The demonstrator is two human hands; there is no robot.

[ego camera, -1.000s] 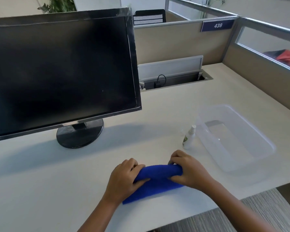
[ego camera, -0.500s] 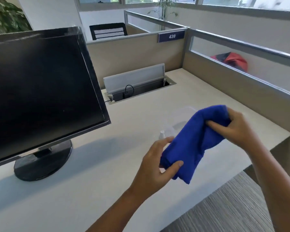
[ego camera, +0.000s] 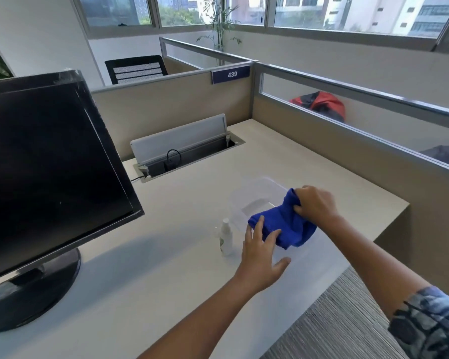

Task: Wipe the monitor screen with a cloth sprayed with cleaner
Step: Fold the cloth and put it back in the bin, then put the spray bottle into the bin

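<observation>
Cloth (ego camera: 283,226) soft, light, bunched; right hand (ego camera: 315,204) pinches top fold, left hand (ego camera: 261,257) spread wide, fingertips touching cloth. Bottle (ego camera: 225,238) at 9 o'clock of cloth, unsprayed; grip mid-body

Illumination is bright, diffuse daylight entering through the row of glass windows (ego camera: 322,11) along the rear wall. The pale beige laminate desk (ego camera: 166,281) carries a soft grey shadow beside the round black monitor base (ego camera: 34,288). The black flat monitor screen (ego camera: 44,177) appears matte, with only a faint sheen. Wide-angle distortion bends the grey aluminium partition rails (ego camera: 360,92) toward the frame edges. Focus is moderately soft overall; the clear plastic rectangular tub (ego camera: 254,193) is nearly washed out.
</observation>
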